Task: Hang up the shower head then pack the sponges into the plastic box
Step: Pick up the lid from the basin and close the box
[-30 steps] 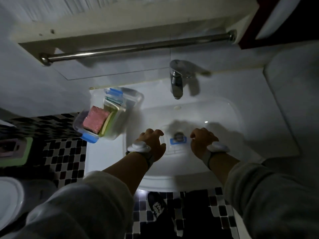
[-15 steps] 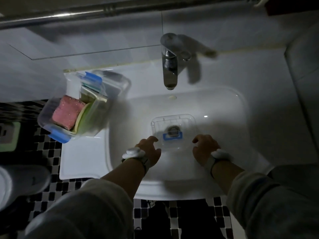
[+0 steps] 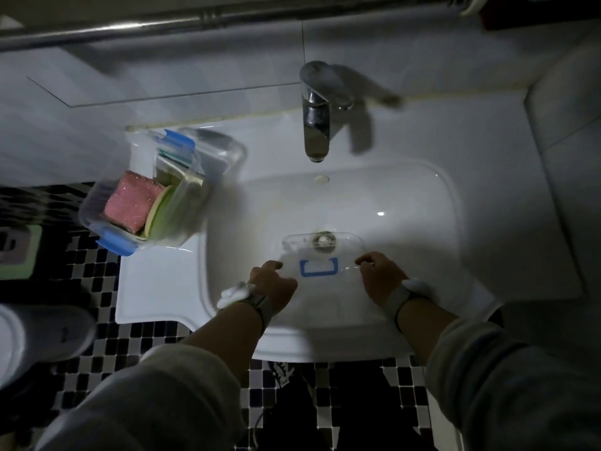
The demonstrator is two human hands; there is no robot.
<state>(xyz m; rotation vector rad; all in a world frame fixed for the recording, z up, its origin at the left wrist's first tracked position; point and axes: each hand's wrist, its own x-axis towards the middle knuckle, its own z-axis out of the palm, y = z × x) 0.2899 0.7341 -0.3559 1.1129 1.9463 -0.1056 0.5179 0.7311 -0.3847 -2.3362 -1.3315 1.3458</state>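
Down at the bottom of the frame, two grey sleeves reach up from the lower corners over a black-and-white mosaic floor (image 3: 97,353). Just above them, in the lower centre, the left hand (image 3: 271,283) and the right hand (image 3: 382,276) sit inside the white sink (image 3: 422,222), each with a pale band on the wrist. Both hands are curled at the near corners of a clear plastic lid (image 3: 320,258) with a blue clip, which lies over the drain; the fingers look bent onto its edges, though in this dim light I cannot tell how firmly they grip it.

Further up, at centre left of the frame, the plastic box (image 3: 208,164) stands on the sink's flat left rim, which serves as the bench, well apart from the hands. It is open-topped, with blue latches at both ends (one near, one far). Inside it the sponges are packed: a pink sponge (image 3: 131,203) lies flat, with yellow-green sponges (image 3: 166,206) set on edge beside it.

Above the basin, at upper centre, the chrome tap (image 3: 315,125) points toward the drain. Along the top edge runs a metal rail (image 3: 130,26) against the tiled wall.
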